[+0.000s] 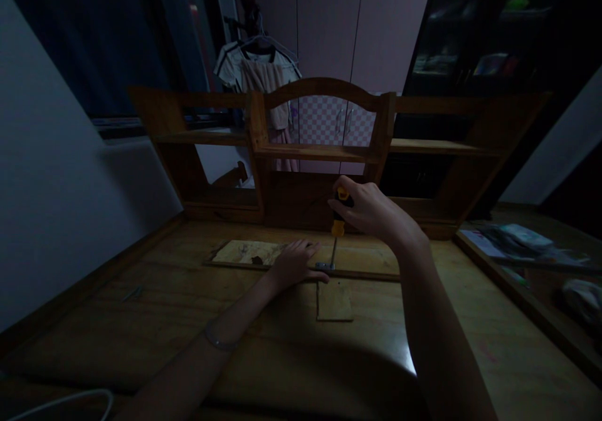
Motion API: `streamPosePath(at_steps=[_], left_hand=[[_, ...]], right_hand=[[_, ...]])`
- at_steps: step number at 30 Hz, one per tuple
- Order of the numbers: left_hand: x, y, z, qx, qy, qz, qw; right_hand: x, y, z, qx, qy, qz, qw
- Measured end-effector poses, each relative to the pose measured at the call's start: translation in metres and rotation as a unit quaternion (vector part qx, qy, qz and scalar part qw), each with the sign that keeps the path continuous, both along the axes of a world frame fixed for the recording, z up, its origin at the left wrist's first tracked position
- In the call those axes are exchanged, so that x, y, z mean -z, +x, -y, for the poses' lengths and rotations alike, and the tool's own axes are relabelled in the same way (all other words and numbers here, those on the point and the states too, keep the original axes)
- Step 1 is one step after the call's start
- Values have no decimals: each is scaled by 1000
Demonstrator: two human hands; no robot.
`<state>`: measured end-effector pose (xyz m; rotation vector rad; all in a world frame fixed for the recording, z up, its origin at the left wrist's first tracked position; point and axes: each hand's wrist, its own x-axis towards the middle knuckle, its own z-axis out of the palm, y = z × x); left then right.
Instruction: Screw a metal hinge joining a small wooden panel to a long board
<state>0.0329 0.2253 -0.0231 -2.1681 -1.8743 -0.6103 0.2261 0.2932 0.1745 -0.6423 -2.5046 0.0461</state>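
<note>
A yellow and black screwdriver [338, 225] stands nearly upright, my right hand [364, 206] closed around its handle. Its shaft comes down to a small metal hinge-like piece [323, 265] at the front edge of a long wooden board [367, 260]. My left hand [296, 263] presses on that board, fingers spread, with the thumb reaching beside the metal piece. The board's left part has a pale, rough, stained surface. Just in front, a small square piece of wood [335, 302] lies close to the board. The screw under the tip is too small to make out.
Everything rests on a wooden desktop [188, 339]. A wooden shelf unit [324, 152] rises along its back. Small loose pieces [133, 293] lie at the left, a white cable [70, 398] at the lower left. Papers and bags [522, 240] sit on the right. The room is dim.
</note>
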Motion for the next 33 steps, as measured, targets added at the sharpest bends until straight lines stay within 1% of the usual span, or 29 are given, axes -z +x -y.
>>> streamPosePath(at_steps=[3, 9, 14, 25, 28, 30, 31, 33], left_hand=[[1, 0, -1, -2, -1, 0, 1000], [2, -1, -1, 2, 2, 4, 1000], [2, -1, 0, 4, 10, 0, 1000], [4, -2, -2, 3, 4, 2, 1000], [3, -2, -1, 3, 4, 4, 1000], [2, -2, 0, 1, -1, 5, 1000], [2, -2, 0, -1, -6, 6, 1000], [1, -2, 1, -3, -17, 9, 1000]], right_hand=[[0, 2, 0, -5, -5, 0, 1000], [-1, 4, 1, 7, 5, -1, 1000], [-2, 5, 0, -1, 3, -3, 1000], [-5, 10, 0, 21, -3, 19, 1000], [-9, 9, 3, 30, 8, 16, 999], [-16, 10, 8, 70, 44, -16, 996], [-20, 11, 13, 93, 66, -51, 992], [-31, 18, 23, 118, 103, -162, 974]])
